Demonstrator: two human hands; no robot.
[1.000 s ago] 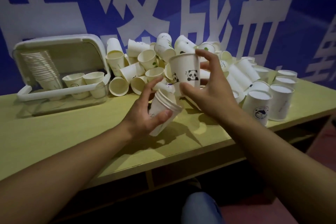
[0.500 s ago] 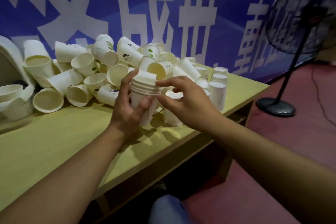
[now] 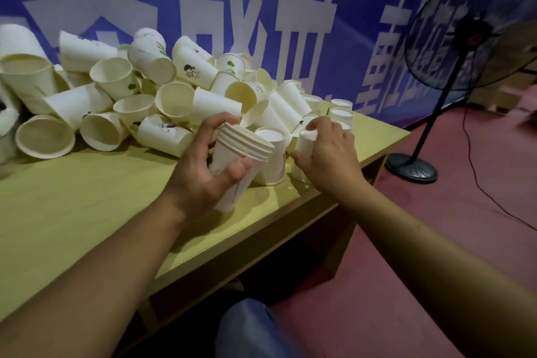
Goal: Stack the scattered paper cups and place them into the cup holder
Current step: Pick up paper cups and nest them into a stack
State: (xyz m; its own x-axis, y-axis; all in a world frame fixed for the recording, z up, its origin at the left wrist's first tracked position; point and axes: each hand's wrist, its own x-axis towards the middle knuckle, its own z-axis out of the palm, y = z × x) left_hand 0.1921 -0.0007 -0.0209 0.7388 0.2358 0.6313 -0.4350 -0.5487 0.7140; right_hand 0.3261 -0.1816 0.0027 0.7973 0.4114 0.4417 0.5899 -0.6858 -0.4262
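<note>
A nested stack of paper cups (image 3: 242, 158), rims tilted up and to the right, sits above the front of the yellow worktop (image 3: 87, 212), held in the left hand (image 3: 203, 171) with fingers and thumb curled round its wall. Just to its right, the right hand (image 3: 327, 154) closes its grip on an upside-down cup (image 3: 305, 142). A loose pile of cups (image 3: 130, 96) spreads behind. A standing fan (image 3: 465, 38) stands on the red floor at right.

Likely an event or exhibition hall: a large blue banner (image 3: 261, 9) with white characters behind a plain tabletop (image 3: 87, 206), red carpeted floor (image 3: 436, 227), standing pedestal fan (image 3: 465, 32).
</note>
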